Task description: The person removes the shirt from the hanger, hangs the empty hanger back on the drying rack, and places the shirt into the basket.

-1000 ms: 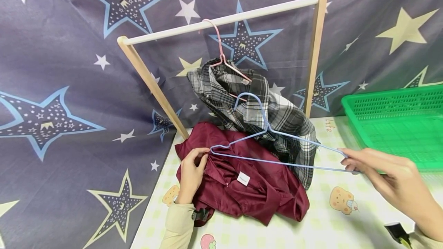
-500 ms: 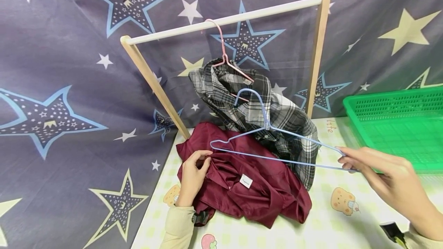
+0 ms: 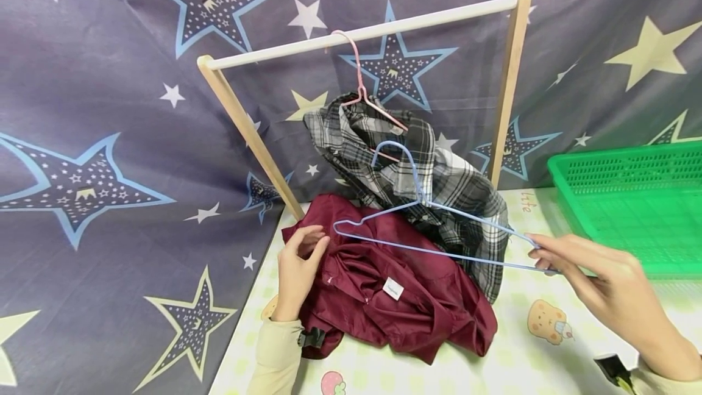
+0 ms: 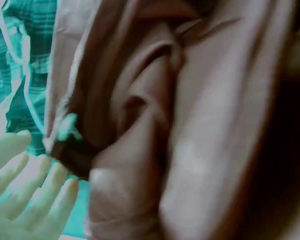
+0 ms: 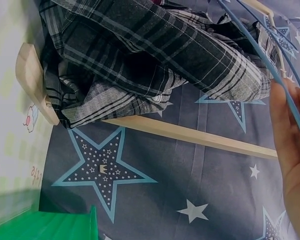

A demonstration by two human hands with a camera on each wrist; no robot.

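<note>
A maroon garment lies crumpled on the table under a light blue wire hanger. My right hand pinches the hanger's right end and holds it level above the cloth. My left hand rests against the garment's left edge with its fingers loosely extended; in the left wrist view the fingers lie beside the maroon fabric without gripping it. Behind, a plaid shirt hangs from a pink hanger on the white rod. The right wrist view shows the blue hanger and the plaid shirt.
The rod sits on a wooden rack with slanted legs at the table's back. A green plastic basket stands at the right. A star-patterned dark cloth hangs behind and drapes down the left side. A small black object lies near my right wrist.
My left hand has loosened from the maroon garment's edge and its fingers have straightened. The blue hanger has stayed almost in place in my right hand.
</note>
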